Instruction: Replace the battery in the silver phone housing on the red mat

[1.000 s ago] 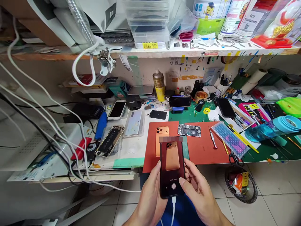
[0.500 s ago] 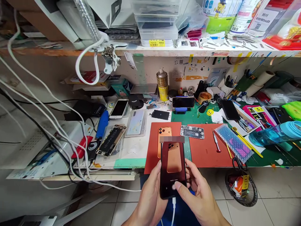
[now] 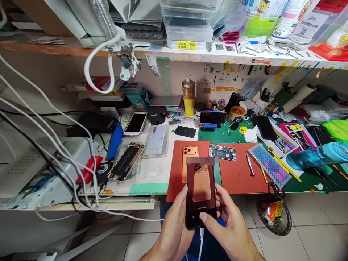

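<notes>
— Right hand (image 3: 231, 228) has slipped lower, hasn't it? Its thumb now lies across the bottom of the screen of the black smartphone (image 3: 200, 192).

— Yes, and its fingers curl in close around the right edge. The left hand (image 3: 174, 232) cups the other side, thumb up the edge, so both hands hold it snugly.

— Why hold it upright like that?

— Its back faces the gold-coloured phone (image 3: 189, 163) on the orange mat (image 3: 176, 181), and that phone shows on the screen, so the hold keeps it framed. A white charging cable (image 3: 201, 241) hangs from the bottom, below the mat.

— What else is around the mat?

— Just right of it, a phone circuit board (image 3: 222, 152); left of it, an opened phone (image 3: 125, 161). Behind it stands a gold-topped spray can (image 3: 188, 96), and well beyond, a yellow label (image 3: 187, 45) reads "FOR-8X". The screen's small print is too tiny to read.
</notes>
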Motion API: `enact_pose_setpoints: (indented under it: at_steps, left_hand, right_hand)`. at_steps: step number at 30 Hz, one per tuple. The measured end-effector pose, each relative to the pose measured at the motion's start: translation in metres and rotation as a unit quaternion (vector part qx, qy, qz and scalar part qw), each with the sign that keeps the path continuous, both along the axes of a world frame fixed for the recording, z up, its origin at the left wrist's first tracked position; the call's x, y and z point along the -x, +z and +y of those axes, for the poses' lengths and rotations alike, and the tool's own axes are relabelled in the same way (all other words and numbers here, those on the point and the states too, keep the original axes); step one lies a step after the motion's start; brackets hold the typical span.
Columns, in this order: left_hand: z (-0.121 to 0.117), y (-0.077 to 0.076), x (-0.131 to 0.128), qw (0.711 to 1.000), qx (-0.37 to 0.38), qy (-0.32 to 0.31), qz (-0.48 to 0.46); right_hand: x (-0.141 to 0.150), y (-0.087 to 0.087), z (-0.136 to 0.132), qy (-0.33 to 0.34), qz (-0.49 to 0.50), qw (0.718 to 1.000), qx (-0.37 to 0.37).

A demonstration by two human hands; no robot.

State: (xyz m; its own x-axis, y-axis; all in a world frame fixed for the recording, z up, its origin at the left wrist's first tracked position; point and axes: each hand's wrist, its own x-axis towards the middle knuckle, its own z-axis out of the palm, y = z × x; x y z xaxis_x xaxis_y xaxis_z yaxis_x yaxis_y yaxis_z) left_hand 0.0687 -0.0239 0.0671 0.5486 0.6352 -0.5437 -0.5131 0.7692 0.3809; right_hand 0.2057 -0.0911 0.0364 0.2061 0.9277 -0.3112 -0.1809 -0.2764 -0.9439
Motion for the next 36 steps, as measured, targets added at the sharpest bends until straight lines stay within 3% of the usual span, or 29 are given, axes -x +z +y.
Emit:
enact_pose_setpoints:
  at_steps: [12, 36]
  left_hand:
    - [-0.002, 0.003, 0.003, 1.000, 0.007, 0.010, 0.014]
    - [-0.006, 0.004, 0.003, 0.999, 0.020, 0.015, 0.028]
  right_hand:
    - [0.006, 0.005, -0.002, -0.032, 0.005, 0.999, 0.010]
    - [0.008, 0.004, -0.006, -0.035, -0.007, 0.999, 0.009]
